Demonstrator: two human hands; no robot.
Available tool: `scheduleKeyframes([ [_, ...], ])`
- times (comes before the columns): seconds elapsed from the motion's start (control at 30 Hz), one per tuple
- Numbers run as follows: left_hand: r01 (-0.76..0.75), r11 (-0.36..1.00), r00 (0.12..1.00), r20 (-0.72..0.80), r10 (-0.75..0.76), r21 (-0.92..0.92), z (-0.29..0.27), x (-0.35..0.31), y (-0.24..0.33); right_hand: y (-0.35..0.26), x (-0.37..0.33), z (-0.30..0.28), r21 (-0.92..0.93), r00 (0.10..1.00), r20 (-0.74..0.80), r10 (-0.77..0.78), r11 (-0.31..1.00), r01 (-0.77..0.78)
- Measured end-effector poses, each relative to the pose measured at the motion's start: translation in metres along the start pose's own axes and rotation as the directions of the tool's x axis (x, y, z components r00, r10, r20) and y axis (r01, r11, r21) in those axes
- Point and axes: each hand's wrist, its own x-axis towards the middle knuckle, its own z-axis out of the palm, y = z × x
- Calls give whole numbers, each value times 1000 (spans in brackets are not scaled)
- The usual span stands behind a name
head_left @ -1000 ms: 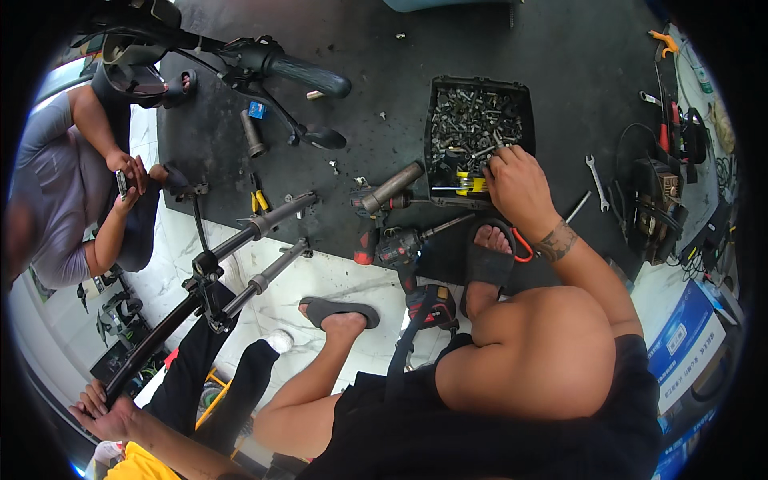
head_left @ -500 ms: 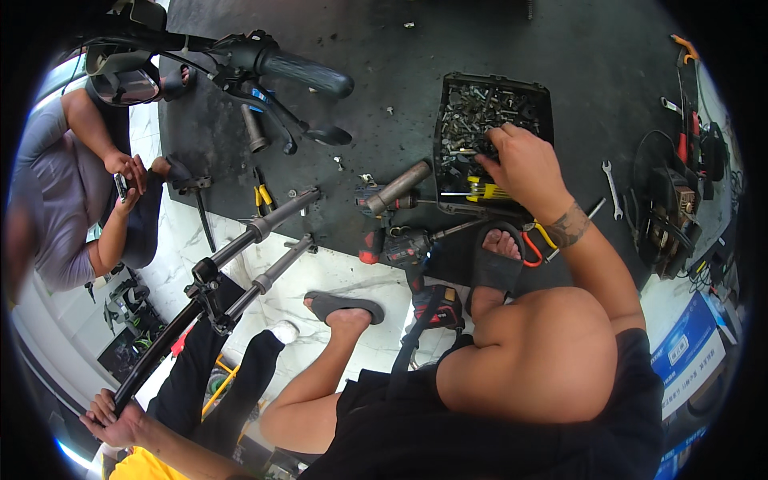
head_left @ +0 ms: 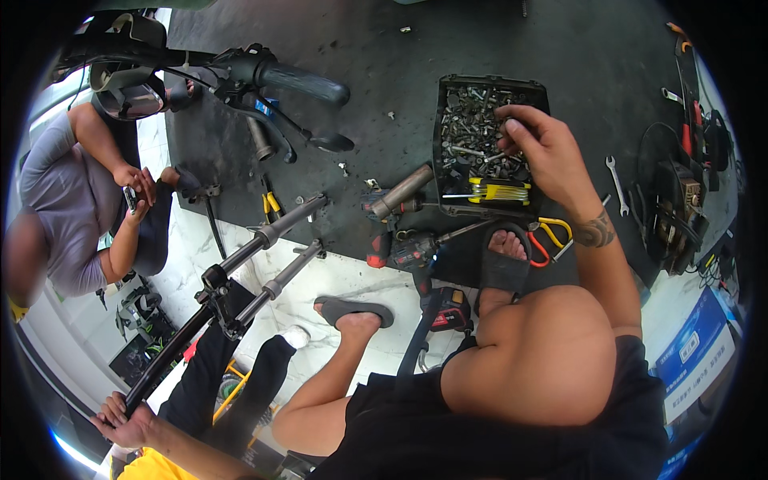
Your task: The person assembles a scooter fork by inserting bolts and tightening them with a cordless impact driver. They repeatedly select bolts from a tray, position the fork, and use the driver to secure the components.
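My left hand [head_left: 126, 422] is wrapped round the black tube end of a two-legged front fork [head_left: 280, 226], at the lower left. The fork slants up to the right, its two grey legs reaching over the dark mat. Above the right side of a black box [head_left: 439, 144] of loose bolts and screws [head_left: 470, 128], my right hand [head_left: 548, 148] has its thumb and fingertips drawn together. Anything between them is too small to make out. A yellow folding hex key set [head_left: 500, 191] lies in the near end of the box, just below that hand.
A cordless drill [head_left: 416, 254], metal tube [head_left: 402, 190] and red-and-yellow-handled pliers [head_left: 552, 236] lie near my foot. A wrench [head_left: 617, 186] is at right. Handlebars [head_left: 296, 82] jut in at upper left. One person [head_left: 68, 184] sits left with a phone; another's dark-trousered legs [head_left: 248, 376] are near the fork.
My right hand has lifted from among the bolts and moved slightly right, its fingertips now drawn together above them. My left hand keeps its hold on the fork. The view has shifted slightly.
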Motion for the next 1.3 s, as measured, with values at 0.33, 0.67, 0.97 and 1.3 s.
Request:
scheduleKeyframes([
  [0.33,40,997,996,78,-35,-68,-17,10,-1,7,-40,38,-361,994,41,103,929,-81],
  [0.67,49,998,999,25,-48,-33,-10,5,1,35,1,53,-951,917,57,-396,258,171],
  [0.97,78,994,993,97,-70,-80,-21,11,0,7,17,7,-947,913,137,-384,220,235],
  [1.3,100,990,993,-48,-105,-101,-18,15,-7,31,43,10,-956,939,258,-225,-198,215],
])
